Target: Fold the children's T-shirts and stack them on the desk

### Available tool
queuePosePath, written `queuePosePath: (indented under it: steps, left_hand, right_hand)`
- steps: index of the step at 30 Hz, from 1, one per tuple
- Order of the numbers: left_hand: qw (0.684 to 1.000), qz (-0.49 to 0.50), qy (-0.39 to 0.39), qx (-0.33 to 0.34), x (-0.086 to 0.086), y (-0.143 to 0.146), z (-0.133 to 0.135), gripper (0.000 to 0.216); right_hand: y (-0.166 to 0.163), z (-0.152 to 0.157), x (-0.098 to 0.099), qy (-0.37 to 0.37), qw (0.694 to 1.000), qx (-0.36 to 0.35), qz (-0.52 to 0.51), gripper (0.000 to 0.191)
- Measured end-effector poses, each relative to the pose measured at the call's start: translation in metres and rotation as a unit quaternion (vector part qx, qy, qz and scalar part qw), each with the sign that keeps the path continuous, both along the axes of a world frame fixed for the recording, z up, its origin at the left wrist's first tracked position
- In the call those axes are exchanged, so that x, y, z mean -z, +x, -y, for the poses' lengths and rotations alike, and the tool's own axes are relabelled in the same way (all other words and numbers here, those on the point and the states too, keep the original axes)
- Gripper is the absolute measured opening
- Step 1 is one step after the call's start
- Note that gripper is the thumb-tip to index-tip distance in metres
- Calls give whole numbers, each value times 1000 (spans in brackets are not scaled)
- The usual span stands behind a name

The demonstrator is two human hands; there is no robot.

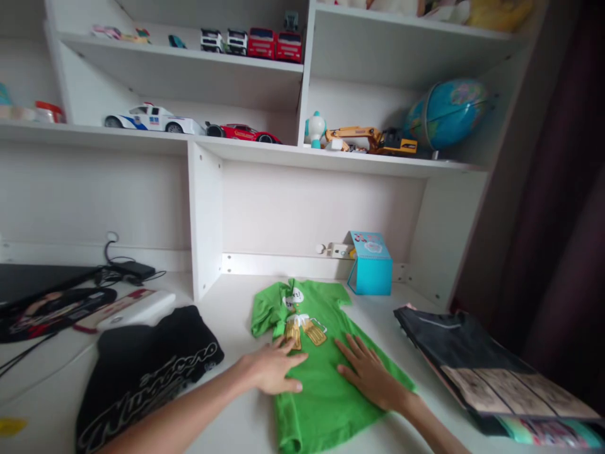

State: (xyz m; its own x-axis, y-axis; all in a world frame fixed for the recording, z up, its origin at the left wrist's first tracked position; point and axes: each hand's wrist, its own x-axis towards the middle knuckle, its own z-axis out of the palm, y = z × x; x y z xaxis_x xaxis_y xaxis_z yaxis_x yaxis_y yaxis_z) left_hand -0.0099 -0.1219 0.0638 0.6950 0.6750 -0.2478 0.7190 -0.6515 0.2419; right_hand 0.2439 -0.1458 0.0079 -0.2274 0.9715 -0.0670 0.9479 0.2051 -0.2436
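A green T-shirt [326, 391] with a print of two beer mugs lies on the white desk in front of me. Its collar end points away from me, and the left sleeve side is bunched and partly folded. My left hand [278, 366] rests on the shirt just below the mug print, fingers spread. On the shirt's right half lies my right hand [363, 372], flat with the fingers stretched out. Neither hand grips the cloth.
A black garment with white lettering [155, 372] lies at left, near a white device [137, 309] and cables. Stacked folded clothes [486, 366] are at right. A blue desk calendar [373, 274] stands behind the shirt. Shelves above hold toy cars [151, 118] and a globe [454, 113].
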Motion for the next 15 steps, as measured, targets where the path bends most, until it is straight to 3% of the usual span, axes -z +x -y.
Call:
queuePosePath:
  steps: [4,8,11,15]
  left_hand:
    - [995,-82,-9,-53,-21,-32,-11,73]
    - [973,-178,42,-140,-46,-55,-28,36]
    - [964,-150,123,-183,-50,-41,-42,33]
    - [982,68,165,-61,-19,3,-71,39]
  right_hand:
    - [3,41,-13,-33,998,38,33,68]
    - [14,65,-36,-89,995,24,37,65]
    - [22,43,-43,-45,998,23,30,54]
    - [24,-28,-29,82,992,81,46,50]
